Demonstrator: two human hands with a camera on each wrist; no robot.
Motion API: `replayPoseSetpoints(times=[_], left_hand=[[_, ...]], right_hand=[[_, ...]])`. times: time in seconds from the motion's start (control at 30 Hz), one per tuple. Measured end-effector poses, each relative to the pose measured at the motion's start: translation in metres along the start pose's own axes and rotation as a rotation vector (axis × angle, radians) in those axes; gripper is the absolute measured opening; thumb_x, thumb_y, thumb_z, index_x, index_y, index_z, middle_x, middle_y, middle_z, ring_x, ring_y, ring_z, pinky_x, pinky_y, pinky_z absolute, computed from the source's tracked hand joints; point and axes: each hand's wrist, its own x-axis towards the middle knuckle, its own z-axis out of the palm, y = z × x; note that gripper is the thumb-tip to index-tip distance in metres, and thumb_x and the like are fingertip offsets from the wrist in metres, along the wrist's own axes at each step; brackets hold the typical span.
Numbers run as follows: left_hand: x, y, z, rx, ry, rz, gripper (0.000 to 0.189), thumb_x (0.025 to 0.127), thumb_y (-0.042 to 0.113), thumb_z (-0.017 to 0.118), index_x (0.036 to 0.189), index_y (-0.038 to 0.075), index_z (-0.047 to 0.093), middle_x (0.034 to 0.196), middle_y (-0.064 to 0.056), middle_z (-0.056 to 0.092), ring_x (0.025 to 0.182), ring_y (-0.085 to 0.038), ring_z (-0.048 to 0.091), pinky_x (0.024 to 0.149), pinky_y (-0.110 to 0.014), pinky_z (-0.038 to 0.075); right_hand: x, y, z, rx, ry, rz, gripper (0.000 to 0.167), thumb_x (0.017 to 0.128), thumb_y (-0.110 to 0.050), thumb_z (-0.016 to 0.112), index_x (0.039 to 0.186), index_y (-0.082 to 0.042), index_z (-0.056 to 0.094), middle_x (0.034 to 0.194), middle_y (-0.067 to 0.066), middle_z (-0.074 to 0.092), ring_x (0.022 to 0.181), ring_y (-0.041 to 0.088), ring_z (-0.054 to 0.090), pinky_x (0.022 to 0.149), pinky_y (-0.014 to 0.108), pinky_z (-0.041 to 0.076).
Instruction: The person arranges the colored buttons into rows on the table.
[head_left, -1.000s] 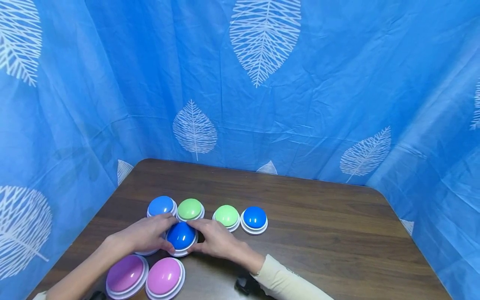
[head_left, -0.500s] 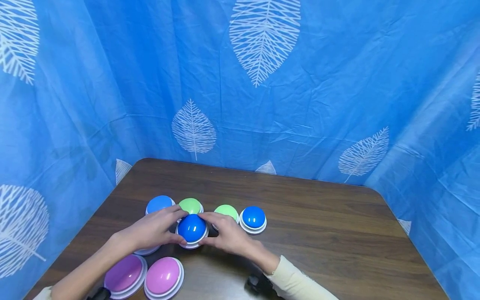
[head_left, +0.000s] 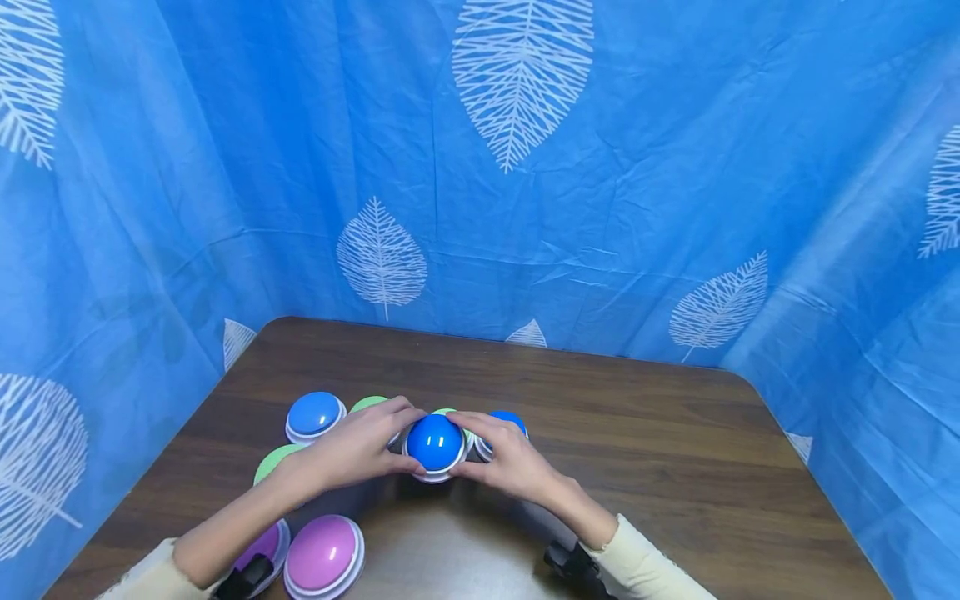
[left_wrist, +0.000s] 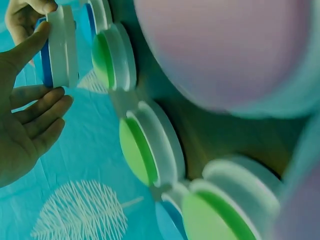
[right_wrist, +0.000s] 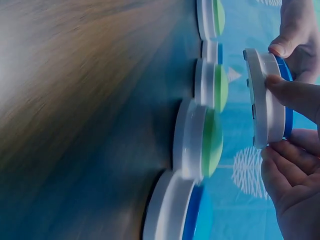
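Note:
A blue domed buzzer button (head_left: 435, 442) with a white base is held up between both hands, raised off the table. My left hand (head_left: 360, 450) pinches its left side, thumb toward the front and fingers toward the back. On the other side, my right hand (head_left: 517, 462) pinches it the same way. The right wrist view shows the underside of the white base (right_wrist: 257, 100) standing apart from the row of buttons. Behind the held button, a green button (head_left: 446, 411) is mostly hidden. Another blue button (head_left: 510, 419) sits partly behind the right fingers.
At left on the brown table (head_left: 637, 450) lie a lighter blue button (head_left: 314, 412) and a green one (head_left: 273, 458), partly under the left forearm. Two pink buttons, one whole (head_left: 322, 552) and one half covered (head_left: 264, 546), lie nearest. A blue leaf-print curtain (head_left: 600, 208) surrounds the table.
Both hands have carried the blue button to the right and lifted it, from beside the left group to in front of the right-hand green button. A green button at left has come into view.

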Motion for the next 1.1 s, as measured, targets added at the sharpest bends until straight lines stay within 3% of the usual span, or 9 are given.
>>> replayPoseSetpoints(times=[0.47, 1.1], left_hand=[[0.038, 0.024, 0.026, -0.004, -0.003, 0.053, 0.069, 0.077, 0.047, 0.083, 0.129, 0.007, 0.063, 0.115, -0.005, 0.062, 0.103, -0.019, 0.063, 0.086, -0.037, 0.055], [0.087, 0.059, 0.038, 0.105, -0.087, 0.125, 0.071, 0.079, 0.053, 0.078, 0.133, 0.010, 0.061, 0.117, -0.004, 0.062, 0.104, -0.016, 0.061, 0.089, -0.030, 0.053]], right_hand=[[-0.039, 0.018, -0.026, -0.022, 0.092, 0.051, 0.066, 0.080, -0.016, 0.085, 0.139, -0.007, 0.056, 0.138, 0.010, 0.058, 0.125, 0.030, 0.056, 0.097, 0.046, 0.049], [-0.074, 0.038, -0.062, -0.122, 0.148, 0.084, 0.066, 0.078, -0.011, 0.085, 0.137, -0.004, 0.058, 0.135, 0.011, 0.060, 0.120, 0.032, 0.059, 0.091, 0.050, 0.051]])
